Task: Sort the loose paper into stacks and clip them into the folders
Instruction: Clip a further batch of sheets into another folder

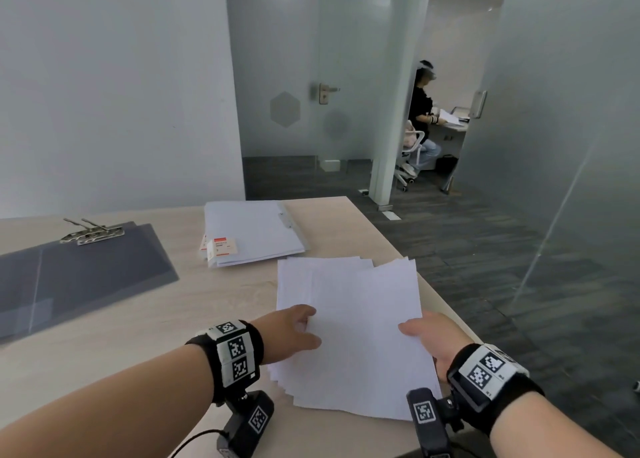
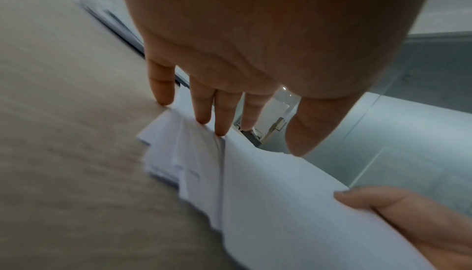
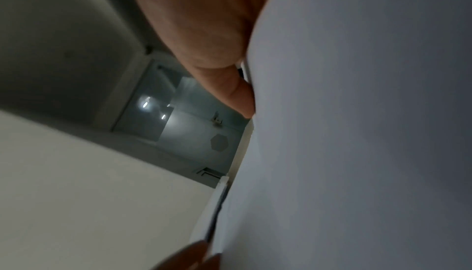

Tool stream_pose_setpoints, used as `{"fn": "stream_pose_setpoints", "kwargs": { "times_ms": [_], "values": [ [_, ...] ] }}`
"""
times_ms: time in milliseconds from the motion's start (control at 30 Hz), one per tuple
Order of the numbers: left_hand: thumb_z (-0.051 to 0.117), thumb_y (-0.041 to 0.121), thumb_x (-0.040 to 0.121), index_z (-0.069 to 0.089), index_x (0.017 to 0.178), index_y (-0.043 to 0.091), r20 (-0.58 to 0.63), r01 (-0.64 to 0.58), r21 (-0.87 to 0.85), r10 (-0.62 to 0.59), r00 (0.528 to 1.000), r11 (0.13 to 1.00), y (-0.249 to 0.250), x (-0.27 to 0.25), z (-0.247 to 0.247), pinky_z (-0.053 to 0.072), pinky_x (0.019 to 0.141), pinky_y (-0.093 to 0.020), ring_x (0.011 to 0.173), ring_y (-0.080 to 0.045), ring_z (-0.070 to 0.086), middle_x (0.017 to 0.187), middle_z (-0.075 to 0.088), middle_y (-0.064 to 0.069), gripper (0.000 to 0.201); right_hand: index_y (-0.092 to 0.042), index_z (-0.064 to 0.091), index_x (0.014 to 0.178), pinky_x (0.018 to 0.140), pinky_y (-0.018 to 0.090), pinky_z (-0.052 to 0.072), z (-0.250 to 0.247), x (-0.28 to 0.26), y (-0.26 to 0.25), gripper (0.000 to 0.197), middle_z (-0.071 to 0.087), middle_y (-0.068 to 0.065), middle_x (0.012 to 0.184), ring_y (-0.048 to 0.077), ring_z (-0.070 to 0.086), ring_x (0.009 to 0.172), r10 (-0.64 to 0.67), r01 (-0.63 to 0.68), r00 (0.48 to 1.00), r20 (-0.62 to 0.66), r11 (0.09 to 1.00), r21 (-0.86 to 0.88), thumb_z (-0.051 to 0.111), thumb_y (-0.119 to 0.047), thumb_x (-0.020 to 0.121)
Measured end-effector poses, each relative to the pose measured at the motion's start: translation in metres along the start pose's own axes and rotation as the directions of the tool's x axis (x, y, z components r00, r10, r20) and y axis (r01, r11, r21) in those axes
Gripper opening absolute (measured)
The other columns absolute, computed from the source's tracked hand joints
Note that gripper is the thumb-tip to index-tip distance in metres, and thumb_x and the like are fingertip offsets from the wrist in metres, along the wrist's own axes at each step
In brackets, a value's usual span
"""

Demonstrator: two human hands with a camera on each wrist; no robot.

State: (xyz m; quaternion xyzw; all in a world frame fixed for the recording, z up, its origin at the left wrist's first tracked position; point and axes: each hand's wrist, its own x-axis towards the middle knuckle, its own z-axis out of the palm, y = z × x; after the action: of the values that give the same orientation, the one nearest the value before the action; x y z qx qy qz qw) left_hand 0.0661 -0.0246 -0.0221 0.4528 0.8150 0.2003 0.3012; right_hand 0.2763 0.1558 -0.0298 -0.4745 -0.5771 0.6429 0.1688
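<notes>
A loose pile of white paper (image 1: 349, 326) lies fanned at the table's right side. My right hand (image 1: 419, 329) pinches the right edge of the top sheets (image 2: 293, 203), thumb on top, and lifts them a little. My left hand (image 1: 304, 326) is at the pile's left edge. Its straight fingertips (image 2: 219, 131) press on the lower sheets under the lifted ones, and its thumb reaches over the upper edge. Two dark translucent folders (image 1: 86, 274) with raised metal clips (image 1: 93, 234) lie at the left. A stack of pale folders (image 1: 252, 232) with red-and-white labels sits behind the paper.
The table's right edge (image 1: 446, 305) runs close beside the paper, with dark floor beyond. Glass walls and a glass door (image 1: 311, 94) stand behind the table. A person (image 1: 422, 118) sits at a desk in the far room.
</notes>
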Motion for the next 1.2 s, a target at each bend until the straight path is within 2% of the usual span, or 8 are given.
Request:
{"fn": "stream_pose_setpoints", "kwargs": {
  "times_ms": [167,300,400,533,667,833,1067,1200],
  "values": [
    [0.068,0.035,0.087,0.029,0.151,0.025,-0.244,0.008,-0.346,-0.098,0.965,0.938,-0.014,0.007,-0.008,0.04,0.107,-0.034,0.136,-0.021,0.043,0.152,0.039,0.001,0.076,-0.004,0.069,0.11,0.087,0.05,0.056,0.001,-0.006,0.0,0.022,0.076,0.017,0.104,0.039,0.071,0.097,-0.185,0.183,0.982,0.042,0.982,0.048,0.054,0.002,0.095],
    [0.072,0.026,0.084,0.045,0.142,0.02,-0.244,-0.074,-0.731,-0.159,0.957,0.679,-0.012,0.005,-0.019,0.047,0.097,-0.039,0.117,-0.024,0.06,0.132,0.061,-0.006,0.065,-0.01,0.069,0.112,0.091,0.051,0.054,0.007,-0.012,-0.006,0.023,0.075,0.013,0.109,0.034,0.071,0.099,-0.338,0.321,0.939,0.06,0.928,0.189,0.054,-0.001,0.097],
    [0.061,0.011,0.091,0.067,0.117,0.014,-0.285,-0.216,-0.816,-0.047,0.957,0.537,0.005,-0.006,-0.028,0.055,0.085,-0.036,0.095,-0.024,0.068,0.114,0.072,-0.011,0.026,-0.015,0.07,0.107,0.087,0.045,0.054,0.014,-0.019,-0.018,0.024,0.077,0.009,0.106,0.028,0.072,0.096,-0.436,0.414,0.899,0.039,0.875,0.25,0.054,-0.001,0.097],
    [0.055,0.002,0.093,0.069,0.108,0.011,-0.389,-0.365,-0.819,0.039,0.921,0.442,0.021,-0.013,-0.039,0.053,0.085,-0.035,0.089,-0.022,0.068,0.106,0.074,-0.009,0.023,-0.017,0.069,0.11,0.088,0.044,0.053,0.018,-0.025,-0.033,0.022,0.076,0.007,0.109,0.025,0.072,0.101,-0.518,0.494,0.855,-0.004,0.813,0.308,0.055,-0.005,0.098],
    [0.063,0.003,0.078,0.071,0.107,0.011,-0.396,-0.379,-0.831,0.045,0.917,0.406,0.015,-0.015,-0.031,0.054,0.081,-0.035,0.09,-0.025,0.069,0.107,0.073,-0.012,0.03,-0.015,0.069,0.113,0.086,0.04,0.055,0.018,-0.027,-0.032,0.02,0.076,0.007,0.11,0.025,0.072,0.102,-0.541,0.504,0.841,0.019,0.796,0.334,0.061,-0.016,0.095],
    [0.064,0.008,0.066,0.067,0.112,0.006,-0.395,-0.373,-0.829,0.037,0.918,0.417,0.012,-0.013,-0.012,0.056,0.08,-0.031,0.095,-0.026,0.071,0.108,0.074,-0.013,0.046,-0.019,0.072,0.112,0.079,0.033,0.059,0.017,-0.02,-0.012,0.078,0.076,0.007,0.11,0.023,0.073,0.102,-0.552,0.515,0.832,0.059,0.808,0.286,0.087,-0.062,0.049],
    [0.068,0.008,0.083,0.071,0.106,0.005,-0.368,-0.341,-0.814,0.038,0.929,0.471,0.016,-0.012,0.001,0.056,0.086,-0.037,0.093,-0.028,0.072,0.103,0.075,-0.013,0.023,-0.02,0.075,0.106,0.09,0.041,0.053,0.025,-0.022,-0.001,0.045,0.076,0.004,0.109,0.023,0.072,0.103,-0.511,0.477,0.858,0.057,0.832,0.282,0.082,-0.042,0.068],
    [0.06,0.009,0.093,0.072,0.104,0.004,-0.402,-0.35,-0.814,-0.014,0.916,0.464,0.008,-0.012,-0.007,0.058,0.08,-0.036,0.089,-0.029,0.071,0.101,0.075,-0.016,0.017,-0.012,0.072,0.113,0.092,0.04,0.054,0.031,-0.023,-0.005,0.021,0.076,0.006,0.109,0.024,0.072,0.104,-0.487,0.462,0.871,0.066,0.857,0.228,0.065,-0.012,0.093]
  ]
}}
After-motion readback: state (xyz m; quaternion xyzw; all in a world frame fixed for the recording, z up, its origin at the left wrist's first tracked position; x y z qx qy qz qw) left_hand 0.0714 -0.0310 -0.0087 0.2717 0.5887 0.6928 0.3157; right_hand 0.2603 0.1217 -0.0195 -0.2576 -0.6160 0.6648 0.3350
